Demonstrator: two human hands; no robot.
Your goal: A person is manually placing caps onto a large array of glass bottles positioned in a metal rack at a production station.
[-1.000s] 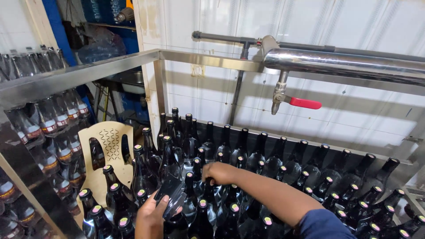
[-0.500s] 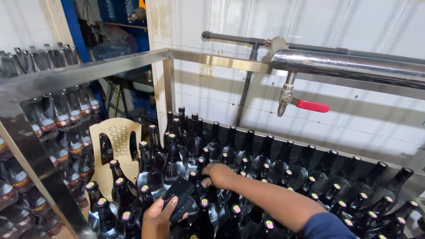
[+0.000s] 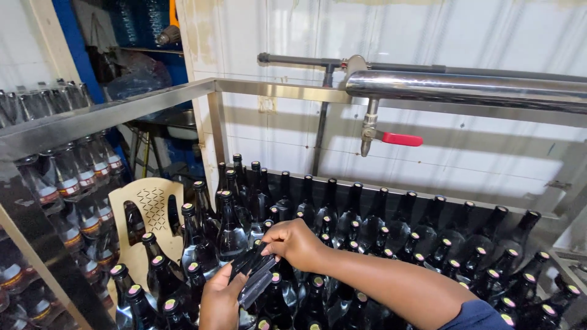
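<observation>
At the far left, behind a slanted stainless-steel frame bar (image 3: 92, 119), rows of clear capped glass bottles with red-and-white labels (image 3: 67, 183) lie stacked on their sides. Just right of them stands a cream plastic chair back with a perforated pattern (image 3: 150, 211), partly hidden by dark glass bottles with capped tops (image 3: 229, 229) that stand upright and crowd together across the whole lower part of the view.

Low down, near the middle, my left hand (image 3: 220, 302) comes up from the bottom edge, its fingers curled under a small bundle of flat black strips (image 3: 255, 275), which I hold just above the bottle caps. My right hand (image 3: 296, 244) reaches in from the lower right, forearm lying over the bottle tops, and its thumb and fingertips pinch the upper end of the same bundle. So both hands are closed on the strips, which sit between them, touching both.

Behind, more dark bottles lean against a black panel (image 3: 428, 205). Above them runs a polished steel pipe (image 3: 465, 88) with a tap and a red lever handle (image 3: 400, 139), in front of a white tiled wall (image 3: 465, 36).
</observation>
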